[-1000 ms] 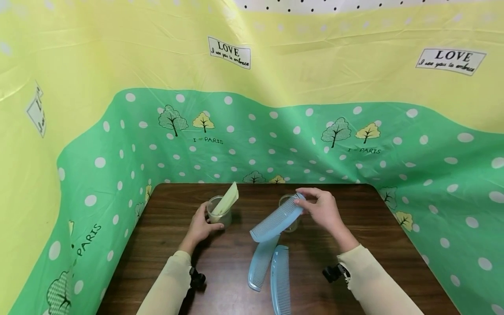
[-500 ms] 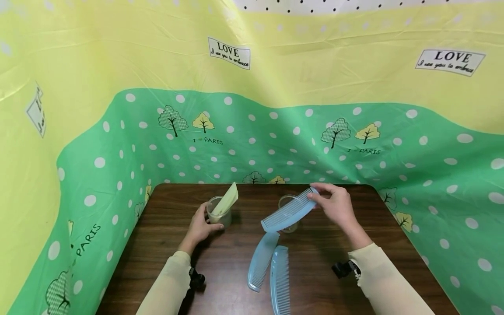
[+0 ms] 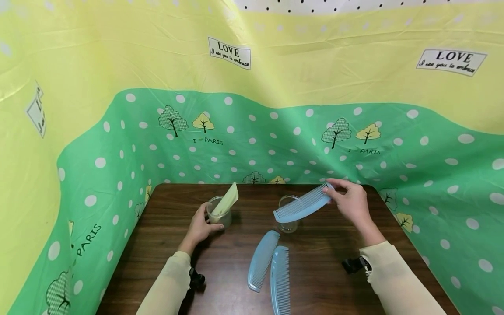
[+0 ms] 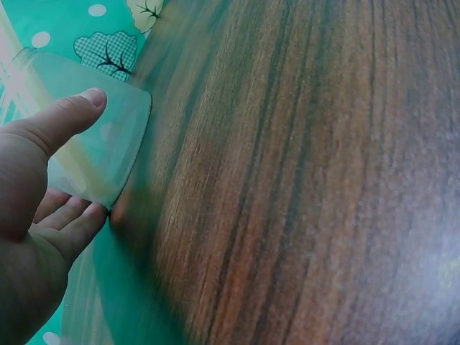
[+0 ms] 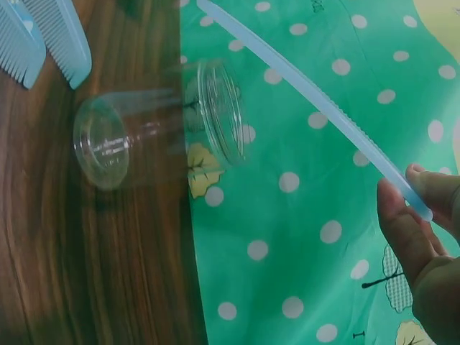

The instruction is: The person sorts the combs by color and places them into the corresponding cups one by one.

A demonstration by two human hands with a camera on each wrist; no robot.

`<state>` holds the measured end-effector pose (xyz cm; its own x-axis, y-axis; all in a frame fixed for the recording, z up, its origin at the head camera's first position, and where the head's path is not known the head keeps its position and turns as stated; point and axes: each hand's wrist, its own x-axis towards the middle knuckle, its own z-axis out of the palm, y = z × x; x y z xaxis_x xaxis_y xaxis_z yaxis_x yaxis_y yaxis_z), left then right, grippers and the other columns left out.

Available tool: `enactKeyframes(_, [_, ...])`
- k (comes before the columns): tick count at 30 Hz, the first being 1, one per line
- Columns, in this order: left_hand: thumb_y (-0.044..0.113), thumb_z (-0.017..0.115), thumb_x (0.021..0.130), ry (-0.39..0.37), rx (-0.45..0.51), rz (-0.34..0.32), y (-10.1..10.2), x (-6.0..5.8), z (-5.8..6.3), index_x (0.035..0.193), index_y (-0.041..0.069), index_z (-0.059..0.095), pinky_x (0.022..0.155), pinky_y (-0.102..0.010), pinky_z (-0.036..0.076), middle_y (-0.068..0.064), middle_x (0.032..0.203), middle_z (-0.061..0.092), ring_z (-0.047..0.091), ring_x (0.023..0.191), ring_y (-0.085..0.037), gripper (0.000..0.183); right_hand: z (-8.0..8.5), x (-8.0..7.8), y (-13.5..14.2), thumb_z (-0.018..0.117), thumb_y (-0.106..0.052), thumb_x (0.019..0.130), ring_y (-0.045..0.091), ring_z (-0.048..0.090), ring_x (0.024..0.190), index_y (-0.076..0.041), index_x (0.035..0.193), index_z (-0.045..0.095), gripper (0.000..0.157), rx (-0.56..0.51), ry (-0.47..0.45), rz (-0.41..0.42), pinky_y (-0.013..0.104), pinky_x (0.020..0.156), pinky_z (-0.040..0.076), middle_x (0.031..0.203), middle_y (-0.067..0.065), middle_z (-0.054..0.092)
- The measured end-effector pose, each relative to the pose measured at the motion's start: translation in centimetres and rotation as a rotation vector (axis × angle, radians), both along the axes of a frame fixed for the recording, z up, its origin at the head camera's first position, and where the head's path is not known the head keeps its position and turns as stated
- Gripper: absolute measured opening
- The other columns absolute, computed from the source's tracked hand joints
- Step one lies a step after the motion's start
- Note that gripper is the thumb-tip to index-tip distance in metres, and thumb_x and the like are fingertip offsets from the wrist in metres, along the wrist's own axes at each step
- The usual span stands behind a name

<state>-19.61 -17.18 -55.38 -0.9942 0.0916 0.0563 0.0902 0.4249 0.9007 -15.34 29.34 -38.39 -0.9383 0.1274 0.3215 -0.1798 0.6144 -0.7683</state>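
Observation:
My left hand (image 3: 200, 225) holds a clear plastic jar (image 3: 226, 219) on the table, thumb and fingers on opposite sides of it. A pale yellow-green flat piece (image 3: 227, 201) leans out of that jar; its lower part shows blurred through the wall in the left wrist view. My right hand (image 3: 351, 202) pinches a light blue comb (image 3: 305, 208) by one end. The comb slants down to the left, teeth upward, overlapping a second clear jar (image 3: 288, 227) in the head view. In the right wrist view this jar (image 5: 144, 140) stands upright with nothing inside, the comb above its mouth.
Two more blue combs lie near the front of the wooden table (image 3: 165, 271): one comb (image 3: 263, 261) tilted, the other comb (image 3: 280, 280) beside it. A green and yellow printed curtain (image 3: 252, 148) encloses the table's back and sides.
My right hand has moved right and slightly back with the pinched comb, whose lower end has left the area above the lying combs and now overlaps the second jar. My left hand stays put.

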Motion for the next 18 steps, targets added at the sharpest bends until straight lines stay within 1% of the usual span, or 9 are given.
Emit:
enactKeyframes(3, [0.013,0.095,0.073,-0.002,0.003,-0.002,0.0,0.0,0.0,0.151,0.007,0.04,0.105,-0.048,0.053,-0.02,0.15,0.046,0.049,0.137,-0.036,0.096,0.0,-0.1,0.4,0.077,-0.02,0.094,0.009,0.072,0.065,-0.007,0.126,0.073,0.035,-0.012,-0.004,-0.026,0.026,0.051,0.055,0.109,0.02,0.068])
enactKeyframes(9, [0.013,0.095,0.073,-0.005,0.011,-0.003,0.0,0.0,0.0,0.151,0.007,0.04,0.105,-0.048,0.052,-0.02,0.151,0.046,0.049,0.138,-0.037,0.096,-0.2,-0.3,1.2,0.076,-0.02,0.095,-0.002,0.068,0.061,-0.006,0.128,0.072,0.036,-0.013,-0.019,-0.074,0.027,0.052,0.057,0.109,0.022,0.068])
enactKeyframes(11, [0.012,0.095,0.073,-0.004,0.012,-0.002,0.0,0.0,0.0,0.151,0.007,0.04,0.106,-0.048,0.052,-0.02,0.151,0.046,0.049,0.138,-0.037,0.096,-0.2,-0.3,1.5,0.076,-0.021,0.095,-0.002,0.068,0.061,-0.006,0.129,0.072,0.037,-0.012,-0.027,-0.086,0.027,0.053,0.058,0.11,0.022,0.068])
enactKeyframes(13, [0.012,0.095,0.073,-0.002,0.013,-0.002,0.0,0.0,0.0,0.151,0.007,0.039,0.106,-0.049,0.052,-0.02,0.151,0.046,0.049,0.138,-0.037,0.096,-0.2,-0.4,1.7,0.075,-0.023,0.096,0.002,0.07,0.063,-0.007,0.13,0.071,0.038,-0.009,-0.034,-0.099,0.026,0.052,0.057,0.11,0.021,0.068])
enactKeyframes(16, [0.012,0.095,0.073,0.004,0.013,0.002,0.0,0.0,0.1,0.151,0.007,0.04,0.105,-0.049,0.053,-0.02,0.15,0.046,0.049,0.138,-0.036,0.096,-0.1,-0.4,2.1,0.074,-0.026,0.097,0.012,0.074,0.067,-0.008,0.132,0.07,0.04,-0.02,-0.046,-0.119,0.027,0.051,0.056,0.11,0.019,0.067])
enactKeyframes(18, [0.012,0.095,0.072,0.006,0.012,0.002,0.0,0.0,0.1,0.151,0.007,0.04,0.105,-0.049,0.053,-0.02,0.15,0.046,0.049,0.137,-0.037,0.096,-0.1,-0.4,2.3,0.073,-0.027,0.097,0.017,0.075,0.069,-0.008,0.133,0.069,0.041,-0.028,-0.052,-0.133,0.027,0.051,0.056,0.109,0.017,0.065])
